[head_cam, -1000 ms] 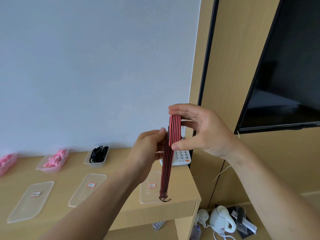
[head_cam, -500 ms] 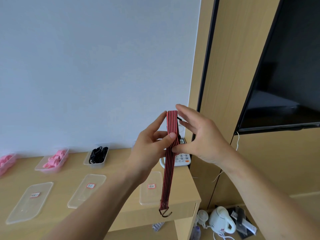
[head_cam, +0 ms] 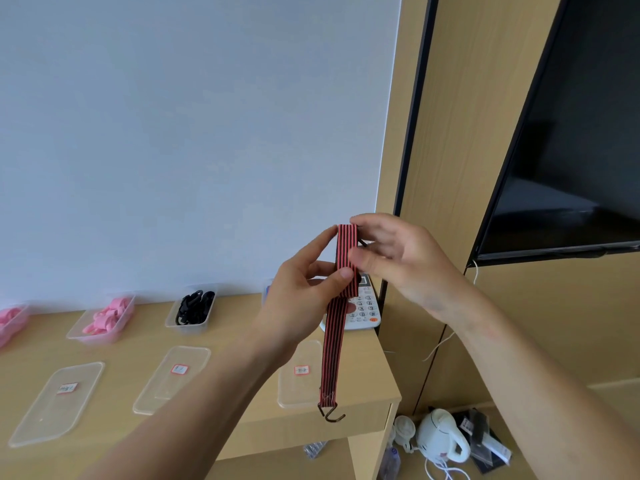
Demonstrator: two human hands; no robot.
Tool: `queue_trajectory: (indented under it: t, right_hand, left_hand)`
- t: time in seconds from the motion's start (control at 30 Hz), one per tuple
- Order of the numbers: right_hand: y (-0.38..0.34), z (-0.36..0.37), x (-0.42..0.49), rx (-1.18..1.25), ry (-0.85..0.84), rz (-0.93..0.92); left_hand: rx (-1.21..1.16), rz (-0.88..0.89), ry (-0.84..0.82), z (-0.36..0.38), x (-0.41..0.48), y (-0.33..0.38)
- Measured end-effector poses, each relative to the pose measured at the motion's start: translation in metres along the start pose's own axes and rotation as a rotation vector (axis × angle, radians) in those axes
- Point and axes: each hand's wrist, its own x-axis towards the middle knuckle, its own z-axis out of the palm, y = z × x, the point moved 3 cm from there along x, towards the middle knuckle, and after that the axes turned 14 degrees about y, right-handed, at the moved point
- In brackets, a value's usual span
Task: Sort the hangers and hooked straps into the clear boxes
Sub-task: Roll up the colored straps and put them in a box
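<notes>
Since half a second back, the right hand (head_cam: 401, 261) had curled in over the top of the hooked strap (head_cam: 332, 348), with its thumb now on the front. The hook (head_cam: 330, 415) dangled about where it did before.

Left to right, the surface (head_cam: 138, 334) carried a clear box of pink pieces (head_cam: 104, 320), then a box of black ones (head_cam: 192, 310), with labelled lids (head_cam: 171, 375) lying flat in front. The left hand (head_cam: 294, 306) pinched the strap just under its fold, thumb against curled fingers. The right hand pinched the folded top between thumb and forefinger. So the strap was up in the air over the right end, in front of a phone (head_cam: 363, 313), not in any box yet.

Looked like they were mid-fold, bundling it small. Next would probably be doubling up that hanging tail, keeping the hook from snagging, then dropping it into the strap box. Couldn't tell which box that was.
</notes>
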Motion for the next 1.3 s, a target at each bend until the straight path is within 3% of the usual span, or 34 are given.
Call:
queue_trajectory:
  t: [0.27,0.53,0.9,1.17,1.3]
  right_hand:
    - [0.007,-0.007,0.017,0.173,0.162,0.108]
    - [0.006,-0.005,0.015,0.172,0.183,0.090]
    - [-0.010,-0.004,0.007,0.113,0.282,-0.232]
    - [-0.017,0.000,-0.005,-0.075,0.310,-0.614]
    - [-0.023,0.006,-0.016,-0.165,0.321,-0.735]
  left_hand:
    - [0.030,0.015,-0.043,0.006,0.000,-0.001]
    - [0.030,0.029,0.043,0.008,0.002,-0.003]
    - [0.007,-0.092,0.166,0.005,0.002,-0.010]
    - [-0.192,-0.277,0.014,0.005,0.004,-0.001]
    - [-0.233,-0.273,-0.004,0.003,0.009,0.002]
